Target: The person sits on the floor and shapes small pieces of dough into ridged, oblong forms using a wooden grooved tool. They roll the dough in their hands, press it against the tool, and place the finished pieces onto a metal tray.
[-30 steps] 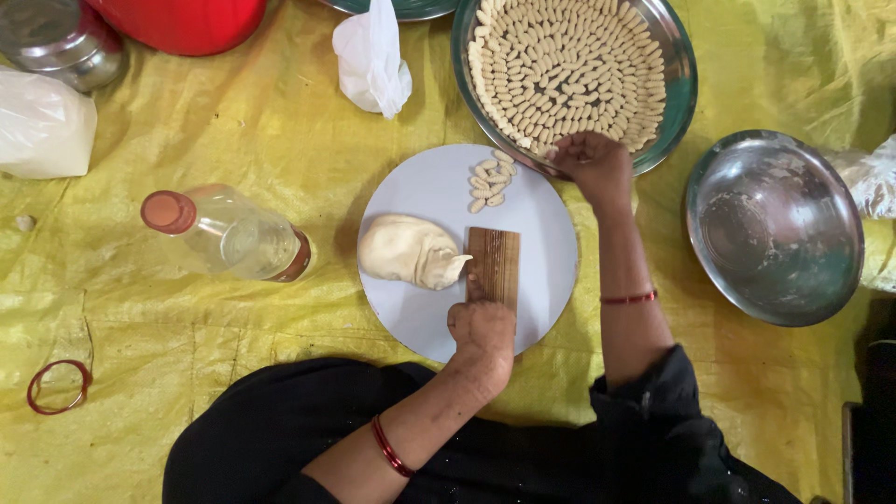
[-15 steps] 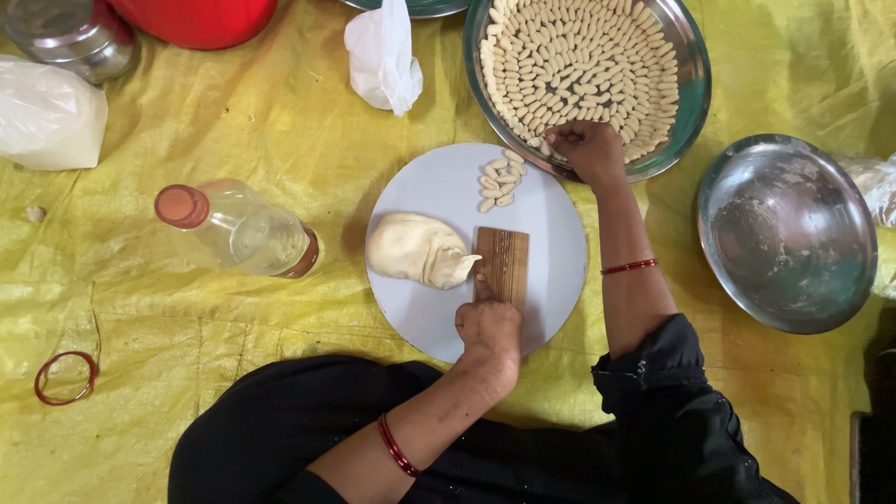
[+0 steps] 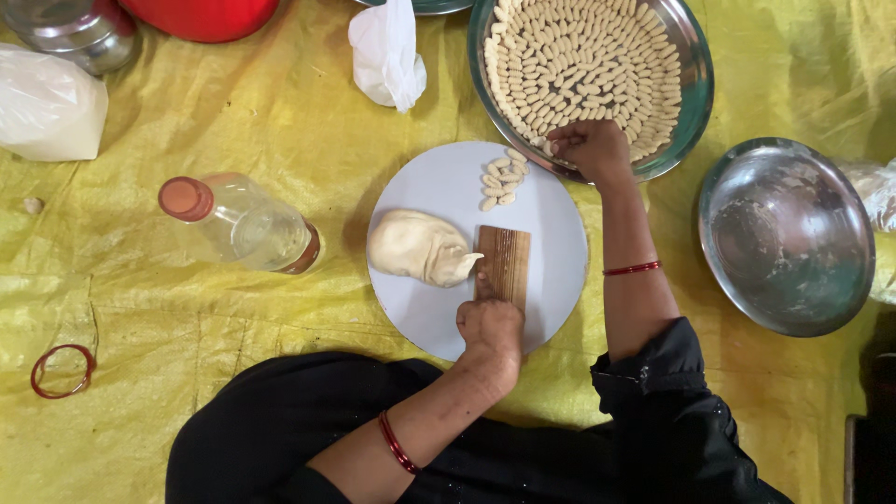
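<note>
Since a second ago little has shifted: the right hand (image 3: 586,147) has stayed at the near rim of the tray (image 3: 695,112), fingers curled as if setting down a shaped piece, though what it pinches, if anything, I cannot tell. Just below the grooved board (image 3: 504,264) on the round plate (image 3: 560,224), the left hand (image 3: 491,329) is closed into a fist, thumb pressing toward the board's lower edge; whether a bit of dough sits under it is hidden.

By my judgement the work is well along. The tray beyond the plate is almost covered with rows of shaped pieces, with only a small gap near the hand. A small heap of pieces (image 3: 502,178) waits on the plate's far side. A sizeable dough lump (image 3: 416,246) remains on the plate, touching the board's left edge.

Right of the plate a steel bowl (image 3: 786,238) looks empty but smeared. Left of the plate lies a bottle (image 3: 238,222). The tray's far edge is cut off.
</note>
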